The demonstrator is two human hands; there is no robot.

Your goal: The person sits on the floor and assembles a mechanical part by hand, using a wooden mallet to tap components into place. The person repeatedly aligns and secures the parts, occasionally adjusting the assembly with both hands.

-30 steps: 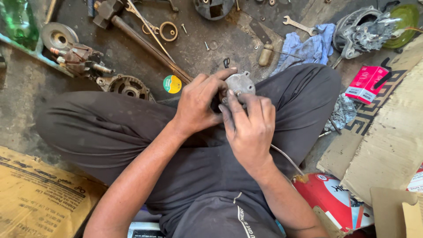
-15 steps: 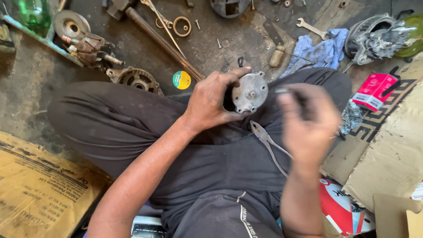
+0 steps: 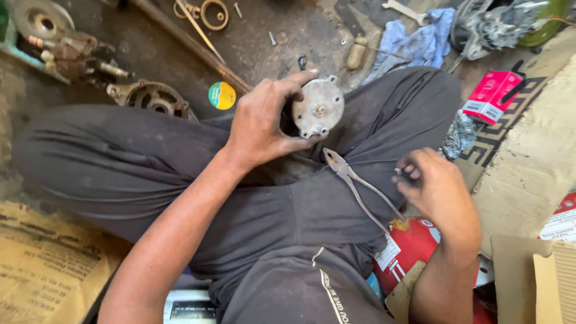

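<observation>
Left hand (image 3: 261,123) clenched around round grey metal motor housing (image 3: 318,109), above the lap at twelve o'clock. Right hand (image 3: 441,189) at four o'clock, fingers curled, perhaps pinching something small and dark. Long-handled metal pliers (image 3: 354,183) lying on dark trouser leg (image 3: 312,210) between.

One round metal motor housing (image 3: 318,108), one pair of pliers (image 3: 354,183), two metal rings (image 3: 204,12), one blue rag (image 3: 414,42), one pink box (image 3: 492,96).
</observation>
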